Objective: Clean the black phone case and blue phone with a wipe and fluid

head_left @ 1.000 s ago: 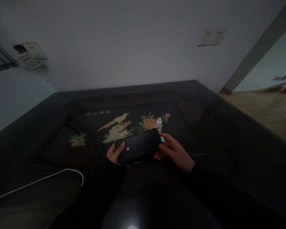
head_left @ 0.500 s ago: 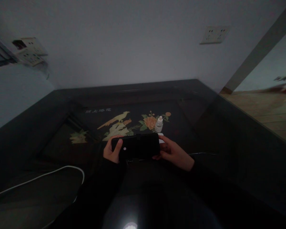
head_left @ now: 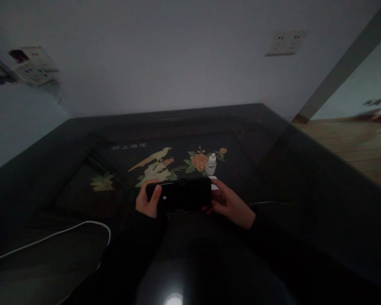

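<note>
Between my two hands is a black smartphone (head_left: 187,195), held sideways, its screen dark except for a small round fingerprint-like mark near the left end. My left hand (head_left: 147,202) grips the left end, thumb on the front. At the other end, the fingers of my right hand (head_left: 231,204) close around the phone's edge. A dark clamp-like piece (head_left: 179,211) crosses the phone's middle; the rest of it is lost in shadow. Just behind the right end lie a small white object (head_left: 214,183), partly covered, and an upright clear dropper bottle (head_left: 211,164) with a white cap.
The dark glossy table (head_left: 288,169) bears a bird-and-flower picture (head_left: 157,169). A white cable (head_left: 51,236) curves across the left side; a thin cord (head_left: 266,202) lies at right. Wall sockets (head_left: 284,43) sit above the table, and a wooden floor (head_left: 362,144) shows at right.
The whole view has shifted slightly, so hands and phone appear a little further left. Both hands keep the same hold on the phone.
</note>
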A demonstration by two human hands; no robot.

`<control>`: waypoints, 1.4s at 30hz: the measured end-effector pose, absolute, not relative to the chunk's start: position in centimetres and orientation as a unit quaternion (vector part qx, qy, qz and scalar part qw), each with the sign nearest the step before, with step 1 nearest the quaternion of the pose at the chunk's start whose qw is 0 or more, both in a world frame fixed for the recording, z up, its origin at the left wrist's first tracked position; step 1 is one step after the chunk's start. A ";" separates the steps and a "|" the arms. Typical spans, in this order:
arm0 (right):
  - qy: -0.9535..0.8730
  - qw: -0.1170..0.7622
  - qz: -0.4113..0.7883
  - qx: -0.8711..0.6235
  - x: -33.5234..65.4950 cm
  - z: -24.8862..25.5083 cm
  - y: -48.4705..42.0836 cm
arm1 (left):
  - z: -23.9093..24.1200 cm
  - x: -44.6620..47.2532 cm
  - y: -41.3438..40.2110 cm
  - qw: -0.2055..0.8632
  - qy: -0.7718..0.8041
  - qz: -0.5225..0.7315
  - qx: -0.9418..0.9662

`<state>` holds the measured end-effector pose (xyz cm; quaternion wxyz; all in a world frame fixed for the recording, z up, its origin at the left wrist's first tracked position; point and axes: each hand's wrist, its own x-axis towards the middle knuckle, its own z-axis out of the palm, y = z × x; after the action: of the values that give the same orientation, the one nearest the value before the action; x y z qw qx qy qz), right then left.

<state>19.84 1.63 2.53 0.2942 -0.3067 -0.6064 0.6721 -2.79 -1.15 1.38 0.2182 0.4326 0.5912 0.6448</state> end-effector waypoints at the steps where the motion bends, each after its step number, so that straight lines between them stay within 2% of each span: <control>1: -0.605 0.296 0.673 -0.307 19.9 2.5 1.6 | 1.4 -2.7 -1.2 0.213 0.591 0.646 0.434; 16: -0.649 0.323 0.604 -0.330 19.6 2.2 1.2 | 1.4 -2.4 -1.4 0.255 0.604 0.648 0.387; 25: -0.653 0.329 0.597 -0.331 19.5 2.8 0.9 | 1.6 -2.3 -1.2 0.399 0.581 0.660 0.259; 31: -0.648 0.316 0.611 -0.326 19.3 3.4 0.3 | 2.0 -2.8 -1.0 0.416 0.575 0.653 0.265; 42: -0.623 0.298 0.632 -0.352 19.3 4.2 -0.4 | 1.9 -3.3 -0.8 0.380 0.578 0.636 0.343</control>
<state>19.28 -0.42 4.17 0.2978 -0.3523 -0.6226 0.6321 -3.32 -0.83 1.90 0.3805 0.3430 0.5777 0.6355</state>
